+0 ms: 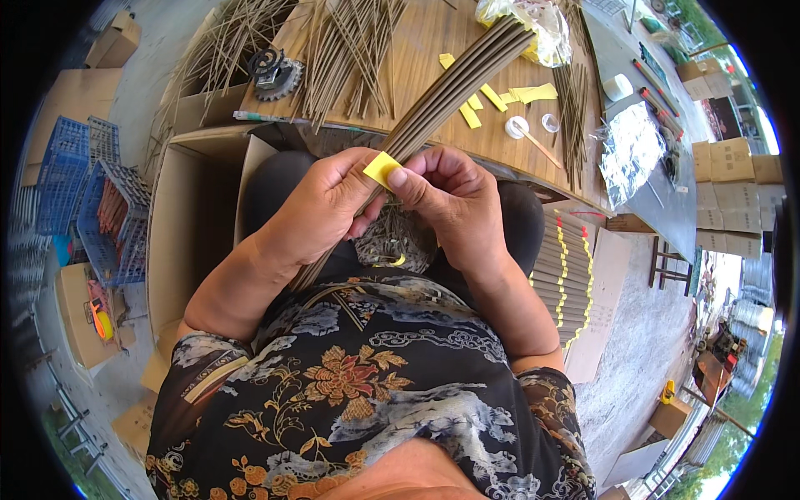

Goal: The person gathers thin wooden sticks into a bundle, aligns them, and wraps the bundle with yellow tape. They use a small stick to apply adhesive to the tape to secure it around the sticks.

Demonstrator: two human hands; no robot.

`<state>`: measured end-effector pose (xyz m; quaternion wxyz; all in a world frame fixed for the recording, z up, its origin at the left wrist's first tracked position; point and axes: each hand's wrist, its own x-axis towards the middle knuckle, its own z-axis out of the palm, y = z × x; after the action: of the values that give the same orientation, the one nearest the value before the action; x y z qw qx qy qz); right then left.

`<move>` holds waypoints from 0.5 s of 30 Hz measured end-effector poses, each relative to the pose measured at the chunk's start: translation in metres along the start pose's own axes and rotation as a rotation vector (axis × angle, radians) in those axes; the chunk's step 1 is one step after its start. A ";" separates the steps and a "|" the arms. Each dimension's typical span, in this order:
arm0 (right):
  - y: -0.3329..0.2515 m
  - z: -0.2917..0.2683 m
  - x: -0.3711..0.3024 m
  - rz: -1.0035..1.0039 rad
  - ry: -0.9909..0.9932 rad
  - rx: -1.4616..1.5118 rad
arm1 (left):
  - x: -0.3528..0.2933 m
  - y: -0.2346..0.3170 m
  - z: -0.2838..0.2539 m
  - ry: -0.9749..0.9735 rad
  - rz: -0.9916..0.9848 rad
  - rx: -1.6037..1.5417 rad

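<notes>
A bundle of thin brown sticks that look like incense (458, 87) slants up and to the right from my lap, over the table's near edge. My left hand (329, 196) is closed around its lower part. Across the bundle lies a short yellow paper strip (380, 167), its left end beside my left thumb. The thumb of my right hand (457, 198) presses on the strip's right end, with the fingers curled in behind. How far the paper goes round the back is hidden.
The wooden table (425, 46) bears loose sticks (350, 58), yellow strips (532, 93), a small white tub (517, 127) with a flat stick, and crumpled foil (631, 156). Banded bundles (560, 267) lie at my right. An open cardboard box (196, 225) and blue crates (117, 221) stand left.
</notes>
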<state>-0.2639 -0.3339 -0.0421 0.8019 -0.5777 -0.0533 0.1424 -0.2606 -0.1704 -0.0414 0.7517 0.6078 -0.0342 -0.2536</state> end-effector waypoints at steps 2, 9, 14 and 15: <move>0.001 0.001 -0.003 -0.021 0.023 -0.065 | -0.003 -0.001 0.004 0.005 0.004 0.001; -0.003 0.000 -0.010 0.003 0.067 -0.233 | -0.009 -0.003 0.011 -0.005 0.038 0.092; -0.003 -0.001 -0.011 -0.002 0.089 -0.272 | -0.013 0.001 0.020 0.071 0.012 0.081; -0.005 0.000 -0.011 0.004 0.096 -0.289 | -0.014 0.001 0.021 0.088 0.007 0.067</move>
<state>-0.2739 -0.3384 -0.0362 0.7119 -0.6933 -0.0338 0.1071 -0.2803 -0.1833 -0.0319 0.7327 0.6429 -0.0118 -0.2228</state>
